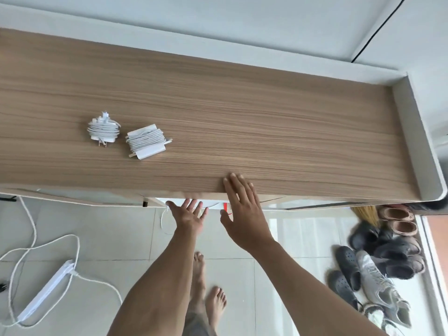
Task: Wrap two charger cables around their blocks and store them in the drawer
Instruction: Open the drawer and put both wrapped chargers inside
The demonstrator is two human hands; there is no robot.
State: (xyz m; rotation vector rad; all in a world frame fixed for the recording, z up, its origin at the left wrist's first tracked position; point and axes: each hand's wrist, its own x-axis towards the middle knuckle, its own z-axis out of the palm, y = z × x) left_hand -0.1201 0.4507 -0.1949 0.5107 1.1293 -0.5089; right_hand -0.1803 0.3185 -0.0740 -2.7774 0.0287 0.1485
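— What is seen nearest the camera?
— Two bare feet (pixel 213 301) are planted on the tiled floor (pixel 121 238), with a white power strip (pixel 48 289) and its cords lying well to the left and a heap of shoes (pixel 378 263) to the right.

— And the grip of each hand?
— The left hand (pixel 190 218) is spread wide with nothing held, its fingertips reaching under the front edge of the tabletop (pixel 266 117), at the drawer (pixel 194 203) of which only a pale sliver is shown. The right hand (pixel 243 212) is likewise open and empty, its fingers laid flat over the tabletop's front edge, just right of the left hand.

— Where are the chargers found?
— Beyond and to the left of both hands, on the wood. The nearer charger block (pixel 146 141) is wound with its white cable; the farther charger block (pixel 103 129) lies just beside it on the left, also wound, prongs toward the camera. Neither is touched.
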